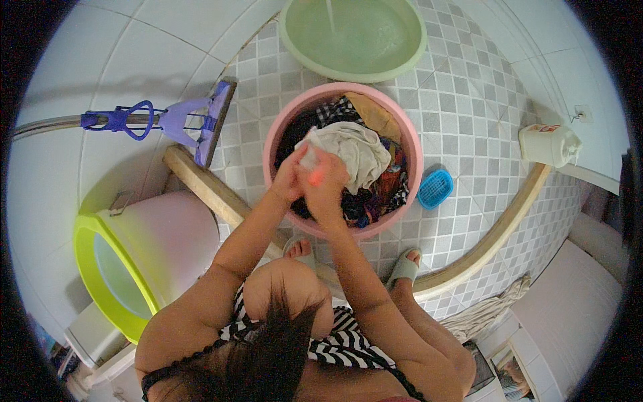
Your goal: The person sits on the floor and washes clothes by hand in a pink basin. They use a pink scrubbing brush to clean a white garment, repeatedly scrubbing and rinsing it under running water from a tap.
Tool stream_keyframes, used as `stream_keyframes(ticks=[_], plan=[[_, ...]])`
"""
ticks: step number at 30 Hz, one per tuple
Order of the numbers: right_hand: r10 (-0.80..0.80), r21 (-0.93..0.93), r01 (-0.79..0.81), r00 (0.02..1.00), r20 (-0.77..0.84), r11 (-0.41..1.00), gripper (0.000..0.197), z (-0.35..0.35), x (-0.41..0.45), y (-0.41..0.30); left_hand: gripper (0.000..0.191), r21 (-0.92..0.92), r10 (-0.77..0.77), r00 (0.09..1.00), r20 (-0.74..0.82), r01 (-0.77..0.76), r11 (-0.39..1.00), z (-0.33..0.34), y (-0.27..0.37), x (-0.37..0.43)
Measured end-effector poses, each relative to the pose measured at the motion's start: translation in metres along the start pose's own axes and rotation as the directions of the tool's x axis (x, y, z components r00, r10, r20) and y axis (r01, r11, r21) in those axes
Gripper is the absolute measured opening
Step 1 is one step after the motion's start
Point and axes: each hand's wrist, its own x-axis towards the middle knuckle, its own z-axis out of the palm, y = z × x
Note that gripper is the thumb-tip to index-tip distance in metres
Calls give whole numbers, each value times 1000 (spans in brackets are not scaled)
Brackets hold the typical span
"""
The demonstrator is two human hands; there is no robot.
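Note:
A pink basin (418, 145) stands on the tiled floor, filled with wet-looking dark, plaid and patterned garments (399, 188). Over the pile lies a bunched off-white cloth (359, 151). My left hand (290, 173) and my right hand (325, 182) meet at the cloth's left side, fingers closed around a whitish bit (309, 160) between them. It looks like part of the cloth, though a small separate piece cannot be ruled out. A tan cloth (374, 118) rests at the basin's far side. A red glow falls on my right hand.
Beyond the basin, water runs into a pale green basin (296, 58). A blue plastic soap dish (435, 189) sits to the right, a white jug (547, 144) farther off. A purple sponge mop (188, 120) and a lime-rimmed bucket (95, 261) are at left. A raised curb (487, 256) curves behind the basin's near side.

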Motion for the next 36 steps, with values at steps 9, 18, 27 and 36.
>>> stream_keyframes(ticks=[9, 18, 27, 36], plan=[[176, 144, -195, 975, 137, 970, 36, 19, 64, 38, 50, -76, 271, 944, 191, -261, 962, 39, -14, -1], [426, 459, -483, 875, 230, 745, 36, -7, 96, 34, 52, 54, 272, 959, 84, -277, 959, 57, -38, -15], [533, 450, -645, 764, 364, 618, 33, -22, 99, 33, 46, 22, 235, 967, 95, -238, 971, 50, -46, -22], [13, 162, 8, 991, -130, 987, 30, -25, 21, 19, 45, -76, 205, 972, 111, -198, 977, 37, -37, -19]])
